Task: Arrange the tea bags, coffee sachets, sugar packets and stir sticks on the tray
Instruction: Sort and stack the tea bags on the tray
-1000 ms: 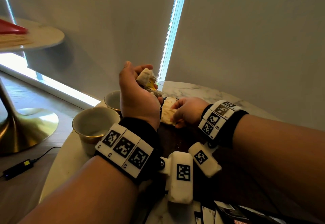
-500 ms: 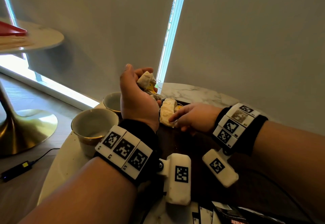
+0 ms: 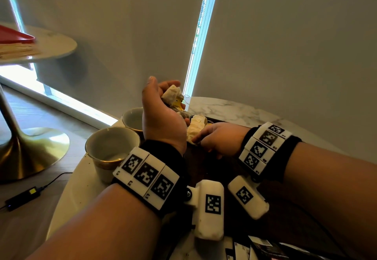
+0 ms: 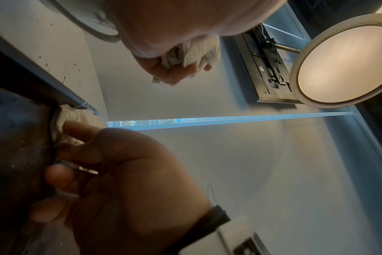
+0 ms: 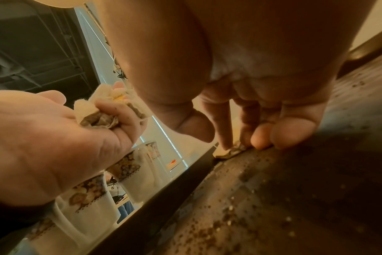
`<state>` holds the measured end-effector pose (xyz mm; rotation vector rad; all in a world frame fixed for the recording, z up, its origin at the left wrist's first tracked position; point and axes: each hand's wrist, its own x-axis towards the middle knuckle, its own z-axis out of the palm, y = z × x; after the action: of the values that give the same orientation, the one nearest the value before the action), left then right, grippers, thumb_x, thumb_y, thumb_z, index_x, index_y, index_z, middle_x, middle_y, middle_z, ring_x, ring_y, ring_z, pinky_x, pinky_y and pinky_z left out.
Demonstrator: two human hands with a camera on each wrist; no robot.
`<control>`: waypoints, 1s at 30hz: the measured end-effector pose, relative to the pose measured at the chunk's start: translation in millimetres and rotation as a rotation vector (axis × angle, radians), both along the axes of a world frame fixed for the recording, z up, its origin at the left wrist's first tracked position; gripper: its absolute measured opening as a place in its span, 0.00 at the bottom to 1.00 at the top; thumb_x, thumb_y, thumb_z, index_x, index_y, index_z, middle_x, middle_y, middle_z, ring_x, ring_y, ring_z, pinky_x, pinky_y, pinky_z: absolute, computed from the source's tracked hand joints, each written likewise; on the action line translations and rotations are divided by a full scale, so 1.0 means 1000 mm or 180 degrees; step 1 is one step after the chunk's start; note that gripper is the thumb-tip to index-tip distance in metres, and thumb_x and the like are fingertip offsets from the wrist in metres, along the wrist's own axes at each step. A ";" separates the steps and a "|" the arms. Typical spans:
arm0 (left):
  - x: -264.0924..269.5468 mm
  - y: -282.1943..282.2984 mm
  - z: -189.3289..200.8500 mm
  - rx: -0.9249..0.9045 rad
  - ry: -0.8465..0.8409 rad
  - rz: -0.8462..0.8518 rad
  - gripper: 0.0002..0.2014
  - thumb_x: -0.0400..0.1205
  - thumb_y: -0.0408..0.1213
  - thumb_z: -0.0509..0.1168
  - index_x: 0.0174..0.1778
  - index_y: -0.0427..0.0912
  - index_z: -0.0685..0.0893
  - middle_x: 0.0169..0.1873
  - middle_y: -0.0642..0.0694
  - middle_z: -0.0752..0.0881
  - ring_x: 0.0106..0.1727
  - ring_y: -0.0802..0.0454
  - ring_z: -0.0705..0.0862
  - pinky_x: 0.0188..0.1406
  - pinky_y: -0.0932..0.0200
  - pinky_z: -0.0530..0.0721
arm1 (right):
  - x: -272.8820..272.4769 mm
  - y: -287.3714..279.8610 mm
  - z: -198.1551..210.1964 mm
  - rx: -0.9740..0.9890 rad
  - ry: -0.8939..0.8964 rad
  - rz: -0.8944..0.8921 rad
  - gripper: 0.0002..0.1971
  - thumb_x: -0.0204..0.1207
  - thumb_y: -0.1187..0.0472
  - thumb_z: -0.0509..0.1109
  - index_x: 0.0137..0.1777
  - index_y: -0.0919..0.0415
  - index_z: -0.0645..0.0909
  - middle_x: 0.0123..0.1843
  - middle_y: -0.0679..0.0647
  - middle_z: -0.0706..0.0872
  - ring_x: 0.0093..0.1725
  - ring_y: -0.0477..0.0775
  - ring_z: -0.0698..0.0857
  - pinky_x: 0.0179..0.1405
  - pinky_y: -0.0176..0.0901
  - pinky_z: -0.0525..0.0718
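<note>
The crumpled off-white paper tea bags, one showing a yellow tag, are bunched in my left hand, whose fingers curl round them above the far left corner of the dark wooden tray. A second lot of pale tea bags lies at that corner, just ahead of my right hand. My right fingertips are pressed down on its near edge; the thumb stands apart and pinches nothing, so I judge this hand flat and pressing rather than gripping. Step in hand, as I judge it: placing tea bags one lot at a time, with the right hand seating the laid ones. The next move calls for drawing another bag from the left bunch and setting it beside those already down, without snagging the strings. Loose brown grains are scattered across the tray floor under my right palm. Two white patterned cups stand to the outside of my left wrist, off the tray. Dark and white sachets lie behind my wrists, not yet arranged.
</note>
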<state>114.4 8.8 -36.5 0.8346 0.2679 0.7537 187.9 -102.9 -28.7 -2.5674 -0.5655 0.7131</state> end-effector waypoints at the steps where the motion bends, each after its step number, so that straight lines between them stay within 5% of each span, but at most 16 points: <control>1: 0.000 0.000 0.000 0.0006 0.0003 0.0006 0.33 0.76 0.66 0.50 0.51 0.46 0.92 0.39 0.42 0.85 0.43 0.44 0.83 0.40 0.48 0.80 | 0.000 0.000 0.000 -0.0008 -0.0005 -0.0001 0.16 0.83 0.63 0.65 0.67 0.49 0.85 0.59 0.55 0.88 0.55 0.55 0.87 0.51 0.44 0.88; 13: -0.003 -0.001 0.005 0.0008 0.0031 -0.0144 0.31 0.87 0.62 0.47 0.51 0.44 0.90 0.38 0.41 0.83 0.37 0.45 0.80 0.26 0.57 0.77 | 0.003 -0.001 -0.004 0.0213 0.0024 -0.0145 0.15 0.83 0.63 0.67 0.66 0.49 0.85 0.56 0.55 0.88 0.46 0.50 0.85 0.40 0.39 0.85; 19: -0.005 -0.004 0.010 -0.0354 -0.0038 -0.0703 0.34 0.89 0.63 0.47 0.58 0.39 0.88 0.40 0.39 0.80 0.33 0.47 0.78 0.26 0.59 0.76 | 0.006 -0.016 0.009 0.1607 -0.0288 -0.0543 0.08 0.80 0.67 0.69 0.51 0.53 0.86 0.43 0.56 0.87 0.35 0.48 0.82 0.31 0.39 0.81; 22: -0.006 -0.003 0.008 -0.0494 0.0034 -0.1045 0.35 0.87 0.66 0.49 0.62 0.37 0.86 0.40 0.39 0.80 0.33 0.46 0.78 0.27 0.58 0.75 | -0.003 -0.018 0.024 0.2474 -0.0167 -0.0492 0.05 0.81 0.67 0.69 0.50 0.56 0.84 0.40 0.52 0.85 0.35 0.47 0.81 0.31 0.41 0.79; 25: -0.008 -0.004 0.008 -0.0410 0.0103 -0.1331 0.35 0.86 0.66 0.49 0.65 0.38 0.84 0.38 0.40 0.82 0.30 0.48 0.80 0.25 0.60 0.76 | -0.011 -0.019 0.033 0.2708 -0.0145 -0.0334 0.06 0.80 0.64 0.72 0.54 0.56 0.83 0.44 0.55 0.84 0.37 0.49 0.81 0.32 0.43 0.79; 30: -0.009 -0.006 0.007 -0.0398 0.0145 -0.1441 0.34 0.85 0.67 0.49 0.62 0.40 0.84 0.41 0.41 0.82 0.35 0.47 0.81 0.30 0.57 0.80 | -0.020 -0.020 0.030 0.2577 -0.0276 -0.0265 0.19 0.62 0.52 0.81 0.51 0.56 0.82 0.41 0.53 0.88 0.33 0.46 0.84 0.30 0.39 0.81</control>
<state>105.2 2.4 -29.1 0.7576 0.1557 0.2918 167.5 -122.7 1.0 -1.8503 -0.6109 0.2544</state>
